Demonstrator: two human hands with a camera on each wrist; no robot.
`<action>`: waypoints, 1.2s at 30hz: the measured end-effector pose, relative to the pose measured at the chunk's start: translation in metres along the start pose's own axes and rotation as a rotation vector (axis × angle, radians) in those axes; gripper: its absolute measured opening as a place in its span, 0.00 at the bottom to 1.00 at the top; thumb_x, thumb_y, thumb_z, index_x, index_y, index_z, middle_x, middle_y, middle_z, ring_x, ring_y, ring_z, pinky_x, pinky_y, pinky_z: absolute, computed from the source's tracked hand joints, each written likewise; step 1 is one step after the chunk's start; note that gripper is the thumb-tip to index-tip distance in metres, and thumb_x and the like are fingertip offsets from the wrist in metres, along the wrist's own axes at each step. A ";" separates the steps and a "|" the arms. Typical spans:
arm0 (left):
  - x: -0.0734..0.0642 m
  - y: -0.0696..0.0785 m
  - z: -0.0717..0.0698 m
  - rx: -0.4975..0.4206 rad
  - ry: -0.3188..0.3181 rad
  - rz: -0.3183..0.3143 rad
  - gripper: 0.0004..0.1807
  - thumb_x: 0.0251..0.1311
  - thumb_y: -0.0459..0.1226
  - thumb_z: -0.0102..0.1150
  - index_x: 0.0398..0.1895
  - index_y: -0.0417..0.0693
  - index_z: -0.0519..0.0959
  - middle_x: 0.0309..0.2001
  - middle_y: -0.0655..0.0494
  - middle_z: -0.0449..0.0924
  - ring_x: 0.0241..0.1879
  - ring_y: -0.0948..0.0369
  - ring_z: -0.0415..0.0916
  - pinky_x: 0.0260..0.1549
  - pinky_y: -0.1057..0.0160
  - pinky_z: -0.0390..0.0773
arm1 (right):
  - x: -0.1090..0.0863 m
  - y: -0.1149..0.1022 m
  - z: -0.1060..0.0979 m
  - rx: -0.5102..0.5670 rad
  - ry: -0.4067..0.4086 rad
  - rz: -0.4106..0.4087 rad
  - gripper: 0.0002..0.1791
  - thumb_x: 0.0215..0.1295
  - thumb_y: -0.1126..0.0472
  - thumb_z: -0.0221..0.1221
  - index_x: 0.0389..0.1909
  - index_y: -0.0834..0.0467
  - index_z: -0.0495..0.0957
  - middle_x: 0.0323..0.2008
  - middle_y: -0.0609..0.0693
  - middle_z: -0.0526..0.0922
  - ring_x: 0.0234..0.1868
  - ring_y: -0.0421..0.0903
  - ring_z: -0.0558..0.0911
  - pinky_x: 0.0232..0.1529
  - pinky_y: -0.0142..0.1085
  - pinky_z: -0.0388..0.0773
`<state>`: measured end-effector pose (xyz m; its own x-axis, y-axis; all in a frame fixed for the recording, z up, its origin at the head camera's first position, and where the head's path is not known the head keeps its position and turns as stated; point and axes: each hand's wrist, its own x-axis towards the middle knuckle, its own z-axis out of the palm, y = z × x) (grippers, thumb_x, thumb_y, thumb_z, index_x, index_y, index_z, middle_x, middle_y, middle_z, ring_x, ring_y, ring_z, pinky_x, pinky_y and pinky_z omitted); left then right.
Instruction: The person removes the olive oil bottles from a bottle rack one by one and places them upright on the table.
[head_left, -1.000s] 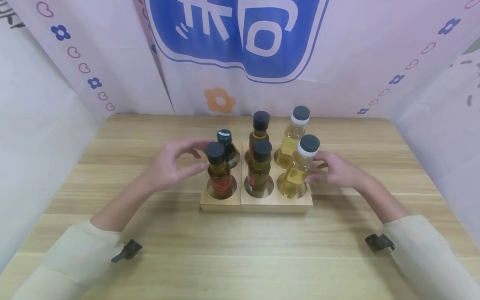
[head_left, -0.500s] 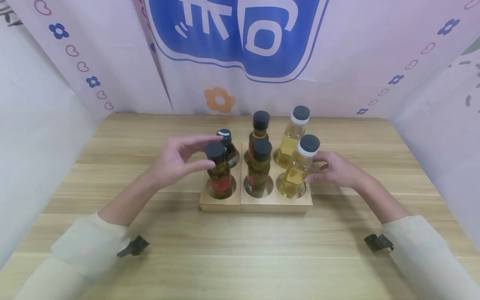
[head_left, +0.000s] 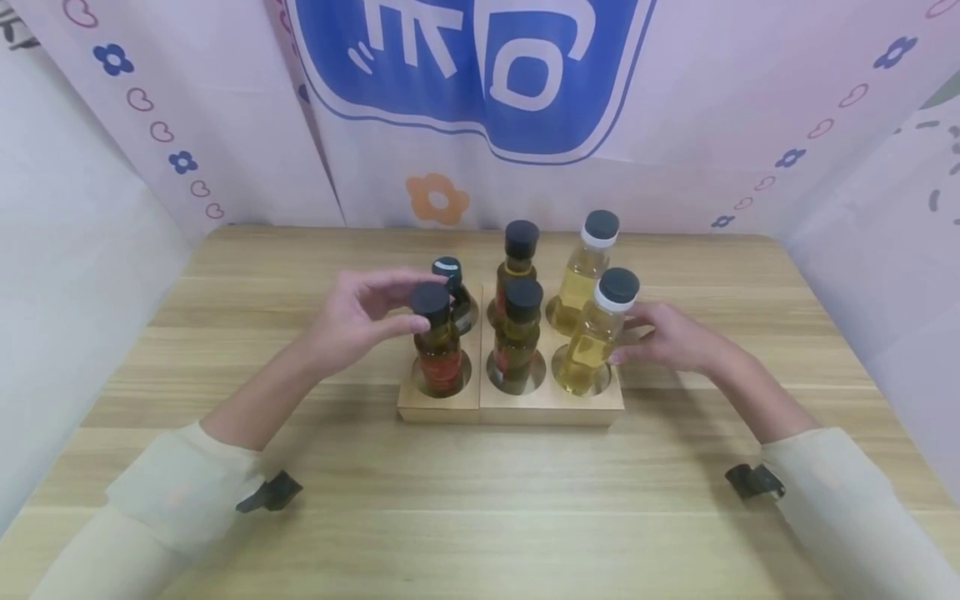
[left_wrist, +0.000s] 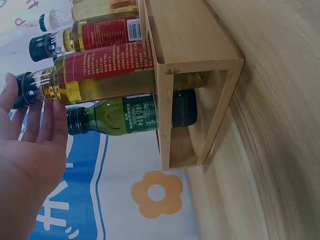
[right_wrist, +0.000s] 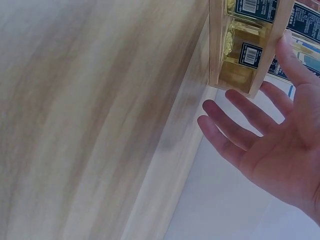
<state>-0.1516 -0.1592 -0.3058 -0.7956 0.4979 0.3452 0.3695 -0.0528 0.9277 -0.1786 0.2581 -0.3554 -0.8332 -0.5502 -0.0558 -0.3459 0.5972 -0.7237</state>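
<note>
At the front left of a wooden bottle rack (head_left: 551, 417) stands a red-labelled oil bottle (head_left: 441, 371) with a black cap. My left hand (head_left: 348, 325) pinches it at cap and neck; in the left wrist view the thumb lies on the cap and the fingers pass behind the neck. Behind it is a green glass bottle (left_wrist: 112, 117), partly hidden in the head view. My right hand (head_left: 671, 337) is at the rack's right side, next to a bottle of pale yellow oil (head_left: 588, 354). In the right wrist view its thumb touches the rack edge and its other fingers spread loosely.
Two more red-labelled bottles fill the rack's middle column, the nearer bottle (head_left: 517, 346) in front. Another pale yellow bottle (head_left: 581, 279) stands at the back right. The rack rests on a wooden table (head_left: 480, 517), with a printed curtain (head_left: 637, 187) behind and white cloth at both sides.
My left hand has moved right, from beside the front left oil bottle to a pinch around its cap and neck. My right hand has stayed at the rack's right side.
</note>
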 end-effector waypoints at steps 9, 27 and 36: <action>0.003 0.001 0.002 0.009 0.010 0.004 0.22 0.55 0.21 0.70 0.56 0.37 0.83 0.52 0.51 0.87 0.50 0.58 0.86 0.54 0.61 0.84 | 0.000 -0.002 -0.001 0.012 -0.006 0.017 0.33 0.56 0.65 0.76 0.62 0.70 0.77 0.60 0.70 0.80 0.60 0.71 0.80 0.57 0.59 0.82; 0.007 0.003 0.009 0.008 0.053 0.019 0.22 0.54 0.21 0.72 0.54 0.28 0.81 0.50 0.57 0.88 0.47 0.59 0.86 0.52 0.63 0.85 | 0.001 -0.003 -0.001 0.036 -0.030 -0.002 0.30 0.58 0.67 0.74 0.61 0.70 0.77 0.55 0.68 0.84 0.54 0.65 0.85 0.57 0.57 0.83; 0.008 0.003 0.011 0.014 0.053 0.037 0.24 0.55 0.25 0.75 0.54 0.24 0.79 0.50 0.57 0.88 0.46 0.59 0.86 0.51 0.63 0.85 | 0.000 -0.002 0.000 0.033 -0.034 0.004 0.29 0.59 0.66 0.73 0.60 0.70 0.77 0.54 0.67 0.85 0.52 0.64 0.86 0.56 0.56 0.84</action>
<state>-0.1520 -0.1460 -0.3018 -0.8055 0.4493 0.3863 0.4054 -0.0577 0.9123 -0.1779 0.2572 -0.3541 -0.8189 -0.5681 -0.0817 -0.3281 0.5802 -0.7454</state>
